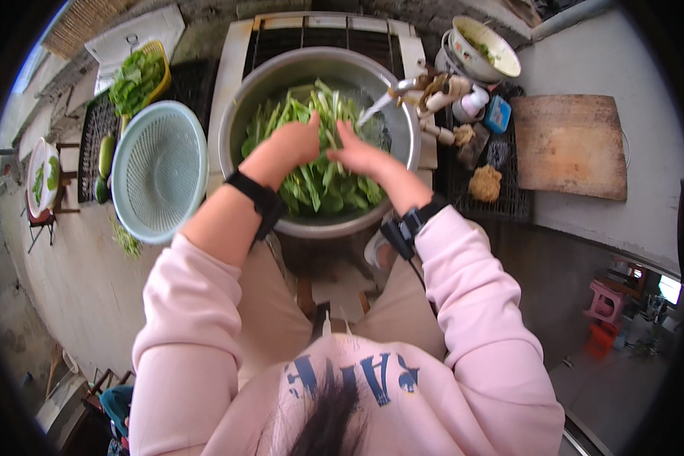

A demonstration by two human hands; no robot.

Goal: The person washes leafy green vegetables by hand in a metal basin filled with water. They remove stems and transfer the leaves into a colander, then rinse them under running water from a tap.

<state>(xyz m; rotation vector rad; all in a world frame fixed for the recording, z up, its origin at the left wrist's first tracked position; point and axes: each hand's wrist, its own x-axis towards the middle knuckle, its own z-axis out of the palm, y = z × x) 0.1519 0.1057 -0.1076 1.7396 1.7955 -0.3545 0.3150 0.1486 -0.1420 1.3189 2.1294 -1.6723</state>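
A wide stainless-steel basin [226,142] stands before me, with leafy greens [332,191] heaped in water. My left hand [296,138] is on the heap, thumb raised; its other fingers curl down, and their grip is hidden. Beside it, my right hand [360,153] touches the stems with thumb and forefinger spread. A stream of water [375,109] runs into the basin from a metal faucet [406,85] at the right rim.
On the left are a light-blue plastic colander [161,171] and a yellow basket [162,77] of leafy greens. A wooden cutting board [573,145], a scouring pad [484,183], a blue box [497,115] and an enamel bowl [499,64] lie to the right.
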